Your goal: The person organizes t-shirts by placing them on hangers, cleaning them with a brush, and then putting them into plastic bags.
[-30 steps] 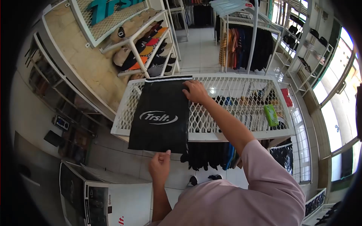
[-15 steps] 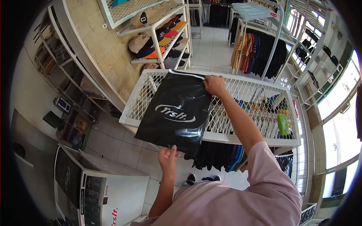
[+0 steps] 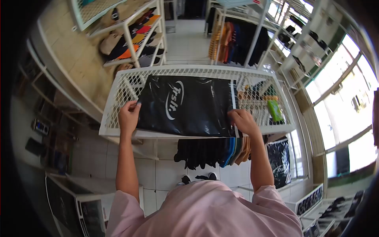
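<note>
A black plastic bag (image 3: 197, 104) with white lettering lies flat across the white mesh rack top (image 3: 290, 127), its white-striped edge toward the right. My left hand (image 3: 129, 117) pinches the bag's left edge near its lower corner. On the right side, my right hand (image 3: 242, 120) is closed on the bag by the white strip. A green packet (image 3: 274, 110) rests on the mesh to the right of my right hand.
Dark and coloured garments (image 3: 205, 152) hang beneath the rack. Caps (image 3: 134, 39) fill shelves at the back left. More clothes (image 3: 231, 41) hang on a rail behind. A white box (image 3: 94, 205) stands at the lower left, and windows line the right.
The bag has turned sideways and now lies flat on the mesh. My left hand has moved up to its left edge, my right hand down to its striped edge. The view has shifted right.
</note>
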### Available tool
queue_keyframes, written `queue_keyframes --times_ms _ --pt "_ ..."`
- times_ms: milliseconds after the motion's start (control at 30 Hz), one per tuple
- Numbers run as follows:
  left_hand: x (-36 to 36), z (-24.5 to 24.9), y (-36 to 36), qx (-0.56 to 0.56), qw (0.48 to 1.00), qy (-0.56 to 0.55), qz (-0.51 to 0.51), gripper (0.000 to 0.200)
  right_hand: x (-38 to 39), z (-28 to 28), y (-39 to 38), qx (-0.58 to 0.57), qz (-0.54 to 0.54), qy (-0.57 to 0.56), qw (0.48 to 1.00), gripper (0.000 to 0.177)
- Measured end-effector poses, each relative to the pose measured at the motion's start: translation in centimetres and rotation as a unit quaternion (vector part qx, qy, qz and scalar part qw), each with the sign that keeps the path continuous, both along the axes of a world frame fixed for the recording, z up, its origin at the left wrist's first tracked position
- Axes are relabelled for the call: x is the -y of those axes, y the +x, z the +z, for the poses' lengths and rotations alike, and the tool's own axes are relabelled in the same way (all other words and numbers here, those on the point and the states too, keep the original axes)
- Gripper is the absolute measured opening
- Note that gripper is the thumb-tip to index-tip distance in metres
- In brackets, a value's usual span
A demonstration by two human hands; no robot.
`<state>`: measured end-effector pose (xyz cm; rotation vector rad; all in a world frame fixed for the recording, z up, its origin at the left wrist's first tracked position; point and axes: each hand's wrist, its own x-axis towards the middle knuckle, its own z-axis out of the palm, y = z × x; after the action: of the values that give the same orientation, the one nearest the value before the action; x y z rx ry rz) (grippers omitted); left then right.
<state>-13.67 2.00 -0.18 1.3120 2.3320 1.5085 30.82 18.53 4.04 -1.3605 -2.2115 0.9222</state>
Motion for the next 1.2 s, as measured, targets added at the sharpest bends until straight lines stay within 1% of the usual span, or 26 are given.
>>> queue_keyframes --times_ms 33,100,133,167,233,333,367,467,567,633,767,867,1067,1133,1200 --pt "0.2 0.6 0.4 -0.027 0.999 -0.024 0.005 0.029 0.1 -0.3 -0.4 0.009 -0.027 0.006 1.000 0.033" --pt "0.4 -1.0 -0.4 -0.081 0.997 -0.011 -0.001 0.028 -1.2 -4.3 -0.3 -0.007 -0.016 0.101 0.995 0.034" --pt "0.4 -1.4 -0.4 -0.108 0.994 -0.005 -0.002 0.028 -1.1 -4.8 -0.5 -0.012 -0.010 0.147 0.989 0.035" --pt "0.6 -1.8 -0.4 -0.106 0.994 -0.007 0.004 0.027 -1.3 -5.1 -0.6 -0.011 -0.031 0.121 0.992 0.037" --pt "1.6 -1.6 0.4 -0.098 0.995 -0.018 0.024 0.025 -0.5 -2.9 -1.9 -0.004 -0.067 0.062 0.996 0.041" --pt "2.5 -1.5 0.7 -0.131 0.991 -0.002 0.030 0.022 -0.2 -0.2 -3.5 -0.024 -0.088 -0.052 0.994 0.048" --pt "2.7 -1.5 1.0 -0.073 0.997 -0.001 0.039 0.019 -0.5 -0.4 -3.7 -0.003 -0.065 -0.033 0.997 0.049" --pt "3.6 -2.6 1.1 -0.084 0.995 0.022 0.048 0.018 -1.7 -2.7 -4.2 0.033 -0.050 0.024 0.998 0.049" --pt "3.9 -2.6 1.1 -0.057 0.997 0.047 0.026 0.017 -1.2 -1.5 -5.3 0.082 -0.064 0.011 0.995 0.048" --pt "3.9 -2.8 0.7 -0.031 0.998 0.058 0.013 0.016 -0.9 -1.3 -6.1 0.124 -0.071 0.028 0.989 0.047" --pt "3.9 -3.4 -0.1 -0.022 0.998 0.062 0.001 0.015 0.5 -0.1 -7.2 0.198 -0.090 0.070 0.974 0.046" --pt "4.1 -3.0 0.2 -0.030 0.998 0.060 -0.003 0.017 0.2 -0.6 -7.6 0.221 -0.058 0.057 0.972 0.047" --pt "4.1 -3.1 0.1 -0.037 0.998 0.046 0.013 0.020 -0.7 -2.2 -7.8 0.172 -0.058 0.048 0.982 0.048" --pt "3.7 -3.3 0.0 -0.033 0.997 0.057 0.039 0.018 -1.0 -2.3 -6.9 0.111 -0.078 0.054 0.989 0.047" --pt "3.6 -3.5 0.1 -0.012 0.996 0.069 0.061 0.020 -1.7 -2.0 -5.5 0.058 -0.095 0.059 0.992 0.047"
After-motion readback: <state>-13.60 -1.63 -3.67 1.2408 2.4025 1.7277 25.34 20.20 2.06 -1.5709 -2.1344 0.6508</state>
